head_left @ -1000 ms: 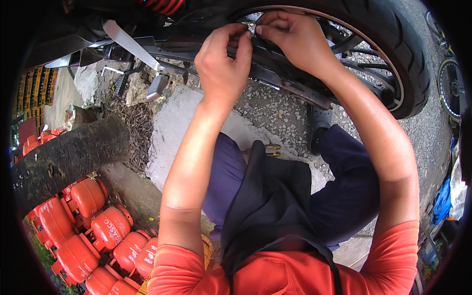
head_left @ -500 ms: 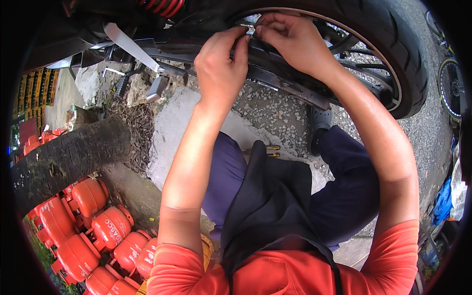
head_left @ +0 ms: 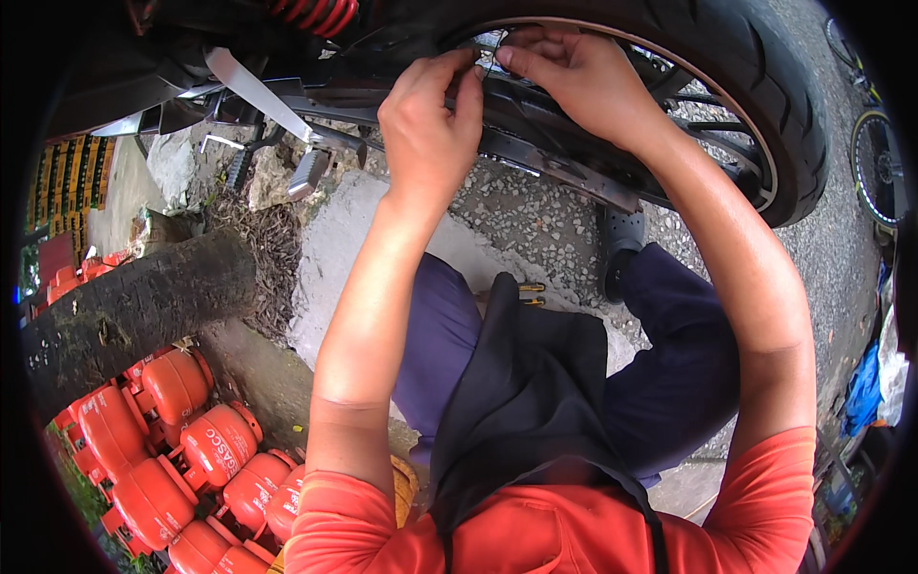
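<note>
- The left hand (head_left: 427,115) is raised to the rear wheel (head_left: 765,105) of a motorcycle, its fingers curled narrow with the fingertips (head_left: 469,77) pinched together against the dark chain guard (head_left: 545,158) just inside the rim.
- The right hand (head_left: 574,81) meets it from the other side, thumb and forefinger pressed close on something small at the same spot; what they grip is too small to tell.
- The fingertips of both hands nearly touch, right at the top of the wheel's inner edge, beside the spokes (head_left: 708,100).
- The black tyre arcs around both hands, from upper middle to the right.
- A red coil spring (head_left: 316,14) sits at the top edge, left of the hands.
- A silver footpeg (head_left: 308,172) hangs below the frame, over a pale concrete slab (head_left: 335,258) and gravel (head_left: 535,225).
- A dark log (head_left: 134,311) lies at the left, with orange gas cylinders (head_left: 182,450) clustered below it.
- The person squats in dark blue trousers (head_left: 669,383), a black apron (head_left: 516,402) and orange sleeves (head_left: 765,517).
</note>
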{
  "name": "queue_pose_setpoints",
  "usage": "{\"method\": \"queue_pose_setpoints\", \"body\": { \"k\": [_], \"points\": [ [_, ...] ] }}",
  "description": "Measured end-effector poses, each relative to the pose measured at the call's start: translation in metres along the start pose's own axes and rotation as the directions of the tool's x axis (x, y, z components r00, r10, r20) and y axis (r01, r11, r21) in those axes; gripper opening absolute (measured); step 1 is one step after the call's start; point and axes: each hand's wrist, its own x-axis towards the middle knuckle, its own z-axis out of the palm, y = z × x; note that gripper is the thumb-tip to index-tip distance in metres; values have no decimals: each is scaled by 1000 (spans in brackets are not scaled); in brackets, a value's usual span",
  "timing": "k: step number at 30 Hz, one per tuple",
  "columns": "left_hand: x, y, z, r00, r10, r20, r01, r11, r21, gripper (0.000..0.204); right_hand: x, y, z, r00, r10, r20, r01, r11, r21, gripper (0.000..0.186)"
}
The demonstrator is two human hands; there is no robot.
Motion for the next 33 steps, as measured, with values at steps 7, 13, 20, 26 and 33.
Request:
{"method": "queue_pose_setpoints", "body": {
  "k": [7,13,20,26,33],
  "points": [
    [-2,-4,-8,989,23,149,-64,960,273,16,-111,21,44,763,-339,549,577,741,-344,12],
    [3,-8,9,961,276,-29,-271,957,108,12,-200,179,102,504,469,725,331,671,-664,48],
    [1,18,-3,981,-176,79,178,984,-18,14,-334,232,202,775,357,521,287,535,-795,49],
    [-4,-17,5,998,-54,23,56,990,-132,14,-264,158,146,524,564,638,210,640,-739,42],
    [1,-10,-4,1000,21,17,-21,999,-34,11,-185,-45,-16,832,394,391,-97,797,-596,31]
  ]
}}
